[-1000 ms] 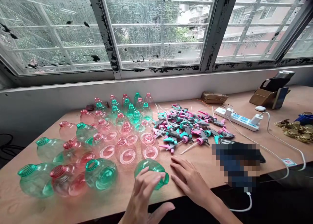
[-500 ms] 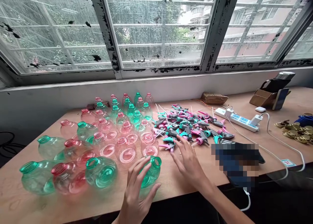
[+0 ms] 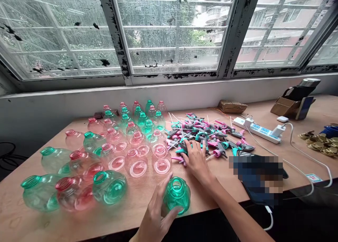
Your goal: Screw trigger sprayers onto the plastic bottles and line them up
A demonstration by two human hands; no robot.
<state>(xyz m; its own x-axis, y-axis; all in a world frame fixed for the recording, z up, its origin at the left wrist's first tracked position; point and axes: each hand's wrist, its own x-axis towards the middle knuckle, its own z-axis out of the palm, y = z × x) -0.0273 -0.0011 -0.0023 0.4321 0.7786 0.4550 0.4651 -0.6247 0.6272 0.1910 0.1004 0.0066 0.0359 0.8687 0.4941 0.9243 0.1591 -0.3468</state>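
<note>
Green bottle [image 3: 176, 196]: grasped by left hand [image 3: 158, 208], thumb in front; probably light, slippery; best held round the belly.
Spray heads [image 3: 204, 131]: under right hand [image 3: 197, 161], grip unclear; likely stiff.

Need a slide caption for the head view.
Left hand cupping a green bottle, right hand at the pile of spray heads.

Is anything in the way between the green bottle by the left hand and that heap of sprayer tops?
Yes, partly: the right hand, at the near edge of the trigger sprayer heads, is between them and the green bottle that the left hand cups. Nothing else visible is.
</note>
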